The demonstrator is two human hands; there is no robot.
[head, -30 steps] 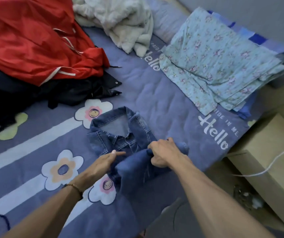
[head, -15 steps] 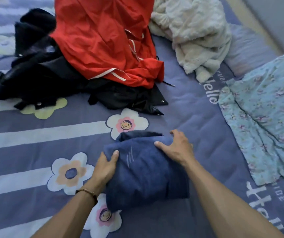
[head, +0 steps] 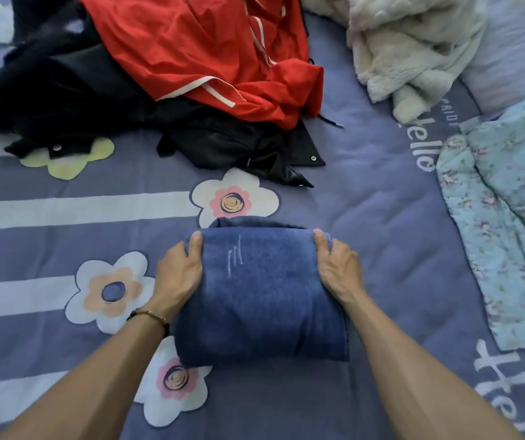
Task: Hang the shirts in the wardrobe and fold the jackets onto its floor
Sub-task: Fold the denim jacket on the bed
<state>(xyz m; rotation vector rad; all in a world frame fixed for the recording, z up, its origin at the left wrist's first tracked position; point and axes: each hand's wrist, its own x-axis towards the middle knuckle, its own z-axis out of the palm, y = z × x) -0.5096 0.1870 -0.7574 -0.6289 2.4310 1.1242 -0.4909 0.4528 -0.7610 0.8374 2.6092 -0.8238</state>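
Note:
A denim jacket [head: 261, 296], folded into a thick blue bundle, lies on the purple flowered bed cover [head: 366, 201] just in front of me. My left hand [head: 178, 277] grips its left side with the thumb on top. On the opposite side my right hand [head: 339, 271] holds the bundle the same way, thumb over the upper corner. Farther back a red jacket [head: 210, 49] with white trim lies crumpled on top of a black jacket [head: 73, 93]. The wardrobe is out of view.
A white fleecy garment [head: 413, 49] is heaped at the back right beside a pale pillow [head: 515, 52]. A light blue floral cloth [head: 509, 217] is spread along the right side of the bed.
The lower half of the denim jacket was folded up over its collar, hiding it. Both hands then slid to the sides of the bundle. My view swung left.

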